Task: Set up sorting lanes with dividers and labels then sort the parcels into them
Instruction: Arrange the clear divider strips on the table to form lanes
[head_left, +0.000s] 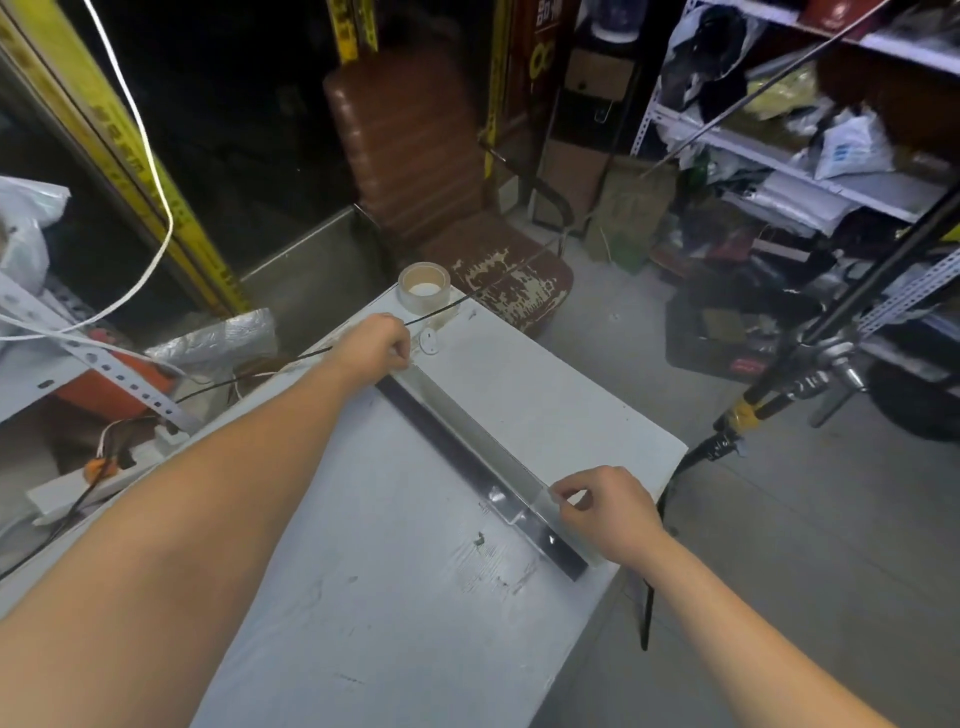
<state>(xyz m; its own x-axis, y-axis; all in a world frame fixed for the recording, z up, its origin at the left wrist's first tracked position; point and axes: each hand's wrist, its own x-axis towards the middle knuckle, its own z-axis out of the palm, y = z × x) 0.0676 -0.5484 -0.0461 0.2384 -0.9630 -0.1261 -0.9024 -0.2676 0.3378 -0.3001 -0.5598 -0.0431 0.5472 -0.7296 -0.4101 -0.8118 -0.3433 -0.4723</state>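
Long divider (457, 441) laid out diagonally across the white bench (363, 571), running from the far side down to the near right edge. Left hand (371, 349) is at the far end, fingers curled onto it. Right hand (605, 506) is at the near end, thumb and fingers pinching its top edge. Tape roll (424, 287) stands at the far corner, just beyond the left hand. Worn brown chair (415, 156) behind the bench.
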